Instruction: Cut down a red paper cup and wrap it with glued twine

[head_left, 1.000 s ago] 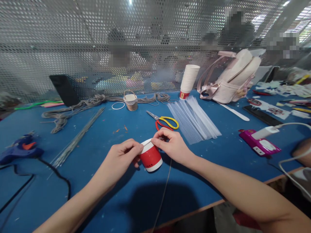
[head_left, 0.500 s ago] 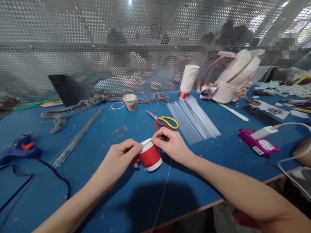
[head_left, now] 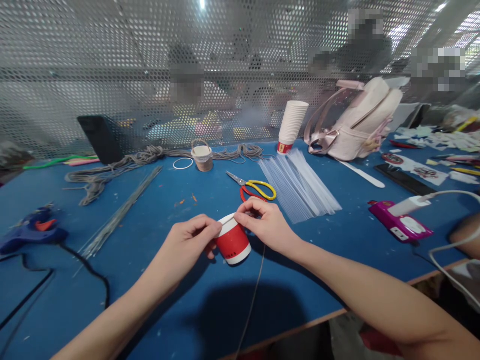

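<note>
A red and white paper cup (head_left: pixel 233 244) is held tilted just above the blue table, near its front. My left hand (head_left: pixel 195 235) pinches the cup's rim on the left side. On the right side of the rim, my right hand (head_left: pixel 262 222) pinches with thumb and fingers. A thin cord (head_left: pixel 253 295) runs from beneath my right hand down to the table's front edge; whether the hand holds it is hidden. Scissors (head_left: pixel 250 187) with one yellow and one red handle lie just beyond my right hand.
Beyond stand a small cord-handled bucket (head_left: pixel 203 159), stacked paper cups (head_left: pixel 292 125) and a pink backpack (head_left: pixel 360 120). Clear strips (head_left: pixel 300 187) lie right of the scissors. Thin wires (head_left: pixel 123 212) and a blue glue gun (head_left: pixel 35 232) lie left. A purple power strip (head_left: pixel 401 222) is at right.
Both hands keep their pinch on the cup's rim. The whole view has shifted very slightly; nothing else has visibly moved.
</note>
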A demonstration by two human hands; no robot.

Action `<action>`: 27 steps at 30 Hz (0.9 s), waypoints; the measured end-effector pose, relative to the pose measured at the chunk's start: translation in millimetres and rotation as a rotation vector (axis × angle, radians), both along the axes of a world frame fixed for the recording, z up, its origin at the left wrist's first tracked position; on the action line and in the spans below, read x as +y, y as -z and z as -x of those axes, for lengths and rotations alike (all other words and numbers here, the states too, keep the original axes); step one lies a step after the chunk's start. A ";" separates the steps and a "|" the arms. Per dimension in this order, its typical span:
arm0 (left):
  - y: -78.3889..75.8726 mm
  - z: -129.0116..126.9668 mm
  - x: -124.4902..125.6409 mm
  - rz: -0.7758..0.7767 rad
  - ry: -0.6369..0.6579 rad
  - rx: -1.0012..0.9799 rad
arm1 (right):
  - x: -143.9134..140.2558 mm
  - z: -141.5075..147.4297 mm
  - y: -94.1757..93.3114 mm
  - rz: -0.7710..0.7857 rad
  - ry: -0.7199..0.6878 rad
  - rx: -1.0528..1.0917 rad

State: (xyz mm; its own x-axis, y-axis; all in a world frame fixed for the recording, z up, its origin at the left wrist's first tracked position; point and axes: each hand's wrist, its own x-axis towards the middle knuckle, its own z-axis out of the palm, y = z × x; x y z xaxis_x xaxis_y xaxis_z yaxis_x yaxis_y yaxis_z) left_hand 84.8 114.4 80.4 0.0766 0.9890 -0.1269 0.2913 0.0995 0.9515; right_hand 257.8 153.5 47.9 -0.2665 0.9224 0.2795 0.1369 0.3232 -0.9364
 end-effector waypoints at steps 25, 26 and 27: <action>4.4 6.5 4.1 -0.156 -0.021 0.181 | 3.1 -2.1 -0.4 0.019 0.009 0.030; 3.3 6.2 4.1 -0.172 -0.026 0.198 | 2.8 -2.5 -0.9 0.010 0.008 0.026; 2.1 5.9 3.9 -0.182 -0.031 0.210 | 2.3 -2.9 -1.5 0.001 0.008 0.015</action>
State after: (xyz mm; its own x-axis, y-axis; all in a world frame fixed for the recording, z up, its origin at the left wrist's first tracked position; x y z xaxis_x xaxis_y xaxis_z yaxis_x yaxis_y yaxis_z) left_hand 78.9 118.4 78.3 0.0369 0.9984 0.0429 0.4832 -0.0554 0.8738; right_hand 260.8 155.8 49.4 -0.2548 0.9248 0.2824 0.1258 0.3212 -0.9386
